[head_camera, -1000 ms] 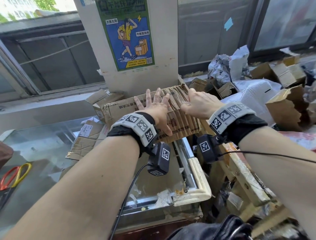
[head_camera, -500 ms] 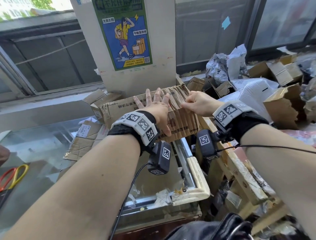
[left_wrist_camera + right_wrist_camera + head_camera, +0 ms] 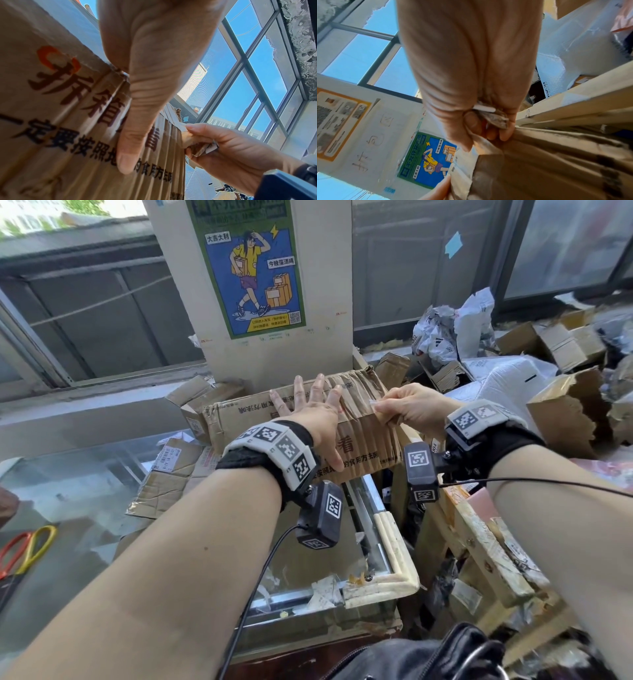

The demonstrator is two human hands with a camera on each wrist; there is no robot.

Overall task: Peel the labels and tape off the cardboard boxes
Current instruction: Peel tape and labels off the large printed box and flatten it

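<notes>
Since the earlier frame the right hand (image 3: 416, 409) has drawn back from the cardboard toward the right of the picture, and a strip of clear tape (image 3: 378, 405) now lifts off the surface between its thumb and forefinger. That hand is curled tight, pinching the tape, and the left wrist view shows a crumpled wad of peeled scraps (image 3: 202, 148) bunched under its other fingers. Flat and open, the left hand (image 3: 310, 412) presses with spread fingers on the flattened cardboard box (image 3: 239, 419), its thumb lying across the printed lettering. This box sits at the centre of the head view, tilted up against a white pillar that carries a blue and green poster (image 3: 251, 265), its lower edge over the corner of a glass-topped counter (image 3: 380, 580). Smaller pieces of cardboard lie to its left, one bearing a white label (image 3: 168, 458). Scissors (image 3: 24, 549) with red and yellow handles rest at the lower left edge. Torn boxes and white plastic mailers (image 3: 493, 385) fill the upper right.
</notes>
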